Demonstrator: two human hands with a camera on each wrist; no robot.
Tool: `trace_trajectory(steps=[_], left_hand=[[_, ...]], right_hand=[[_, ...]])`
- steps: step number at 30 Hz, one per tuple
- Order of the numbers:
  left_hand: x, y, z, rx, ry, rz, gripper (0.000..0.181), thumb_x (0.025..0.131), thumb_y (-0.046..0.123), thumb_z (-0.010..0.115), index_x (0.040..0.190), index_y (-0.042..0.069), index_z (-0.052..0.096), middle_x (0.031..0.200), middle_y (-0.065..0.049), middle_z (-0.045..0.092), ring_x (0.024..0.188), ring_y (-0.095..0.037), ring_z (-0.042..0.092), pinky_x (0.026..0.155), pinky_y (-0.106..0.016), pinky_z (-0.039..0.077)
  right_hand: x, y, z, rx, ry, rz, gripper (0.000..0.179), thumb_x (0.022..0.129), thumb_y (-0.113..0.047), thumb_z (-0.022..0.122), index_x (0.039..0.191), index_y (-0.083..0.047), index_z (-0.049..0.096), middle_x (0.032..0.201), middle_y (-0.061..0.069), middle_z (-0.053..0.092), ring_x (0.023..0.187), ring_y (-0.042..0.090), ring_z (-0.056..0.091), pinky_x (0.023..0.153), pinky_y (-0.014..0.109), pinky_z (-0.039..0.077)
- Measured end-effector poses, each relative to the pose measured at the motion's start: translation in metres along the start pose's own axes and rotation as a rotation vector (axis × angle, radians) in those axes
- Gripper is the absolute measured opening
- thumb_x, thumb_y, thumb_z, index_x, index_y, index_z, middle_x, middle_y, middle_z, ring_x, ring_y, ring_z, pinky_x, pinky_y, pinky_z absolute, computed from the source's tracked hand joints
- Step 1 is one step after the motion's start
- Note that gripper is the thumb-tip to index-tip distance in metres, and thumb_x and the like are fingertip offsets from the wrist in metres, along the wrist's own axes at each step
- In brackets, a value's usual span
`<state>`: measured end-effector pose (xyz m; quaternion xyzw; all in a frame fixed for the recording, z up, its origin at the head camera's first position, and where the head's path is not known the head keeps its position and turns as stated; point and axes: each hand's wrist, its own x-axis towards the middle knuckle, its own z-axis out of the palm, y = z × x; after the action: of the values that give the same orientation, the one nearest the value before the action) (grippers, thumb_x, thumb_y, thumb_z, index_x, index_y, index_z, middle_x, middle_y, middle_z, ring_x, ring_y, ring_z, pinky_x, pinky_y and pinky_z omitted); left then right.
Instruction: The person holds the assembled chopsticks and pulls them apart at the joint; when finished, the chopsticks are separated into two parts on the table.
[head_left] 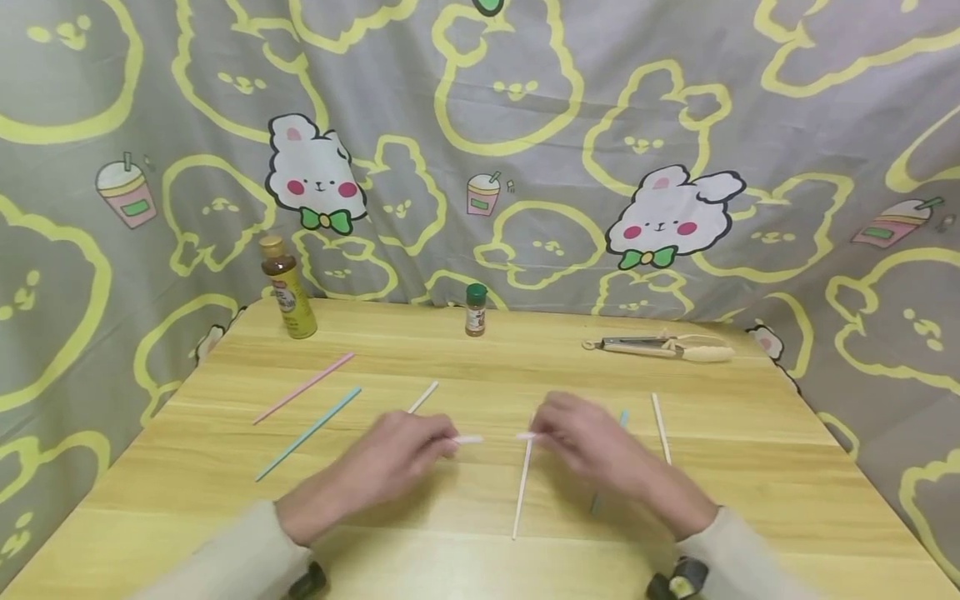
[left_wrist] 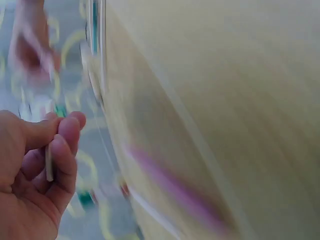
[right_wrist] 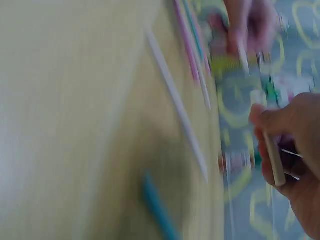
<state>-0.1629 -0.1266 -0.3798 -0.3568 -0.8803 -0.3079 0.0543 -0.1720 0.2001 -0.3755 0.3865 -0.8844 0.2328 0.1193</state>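
Between the thumb and fingers of my left hand (head_left: 393, 454) is a thin white stick (head_left: 470, 439), its free end pointing right. My right hand (head_left: 592, 446) pinches another thin white stick (head_left: 525, 436), which points left in the head view. The two ends face each other with a gap between them, above the table. In the right wrist view the held stick (right_wrist: 275, 167) runs through the curled fingers. A white stick (head_left: 522, 500) lies below the right hand's fingertips. Under that hand, a blue stick (head_left: 623, 418) is partly hidden. Another white stick (head_left: 424, 397) emerges behind the left hand.
On the left lie a pink stick (head_left: 303, 388) and a blue stick (head_left: 308, 433); a white stick (head_left: 661, 429) lies on the right. Along the back of the wooden table (head_left: 450, 567) stand a yellow-labelled bottle (head_left: 292, 296) and a green-capped jar (head_left: 476, 312), with tongs (head_left: 660, 347) lying rightward.
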Motion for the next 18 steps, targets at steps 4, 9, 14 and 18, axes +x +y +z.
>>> trace_trajectory(steps=[4, 9, 14, 18], left_hand=[[-0.014, -0.024, -0.025, 0.037, 0.066, -0.137, 0.006, 0.103, 0.014, 0.075, 0.105, 0.014, 0.081, 0.077, 0.005, 0.072, 0.058, 0.003, 0.041, 0.051, -0.02, 0.039], [-0.006, -0.042, -0.043, 0.114, 0.042, -0.149, 0.014, 0.108, 0.012, 0.067, 0.117, 0.012, 0.078, 0.09, 0.002, 0.076, 0.069, -0.004, 0.05, 0.062, -0.025, 0.044], [0.013, -0.051, -0.042, 0.197, 0.011, -0.158, 0.015, 0.109, 0.009, 0.065, 0.121, 0.01, 0.073, 0.104, -0.002, 0.08, 0.083, -0.012, 0.058, 0.07, -0.03, 0.047], [0.033, -0.056, -0.034, 0.221, -0.012, -0.163, 0.009, 0.109, 0.011, 0.067, 0.117, 0.013, 0.07, 0.099, -0.002, 0.077, 0.085, -0.016, 0.058, 0.07, -0.032, 0.048]], right_hand=[[-0.017, 0.029, -0.023, -0.052, 0.136, 0.13, 0.008, 0.097, -0.009, 0.08, 0.1, -0.015, 0.076, 0.091, -0.009, 0.07, 0.08, 0.003, 0.062, 0.069, 0.024, 0.057], [-0.02, 0.053, -0.036, -0.069, 0.136, 0.258, 0.003, 0.103, -0.021, 0.078, 0.102, -0.019, 0.075, 0.095, -0.01, 0.068, 0.08, 0.003, 0.056, 0.067, 0.025, 0.048], [-0.009, 0.066, -0.035, -0.077, 0.101, 0.305, 0.006, 0.105, -0.025, 0.075, 0.103, -0.019, 0.074, 0.097, -0.006, 0.071, 0.083, 0.009, 0.059, 0.071, 0.029, 0.05], [0.004, 0.075, -0.033, -0.068, 0.081, 0.334, 0.008, 0.107, -0.024, 0.073, 0.108, -0.017, 0.076, 0.099, -0.002, 0.074, 0.086, 0.012, 0.065, 0.073, 0.033, 0.053]])
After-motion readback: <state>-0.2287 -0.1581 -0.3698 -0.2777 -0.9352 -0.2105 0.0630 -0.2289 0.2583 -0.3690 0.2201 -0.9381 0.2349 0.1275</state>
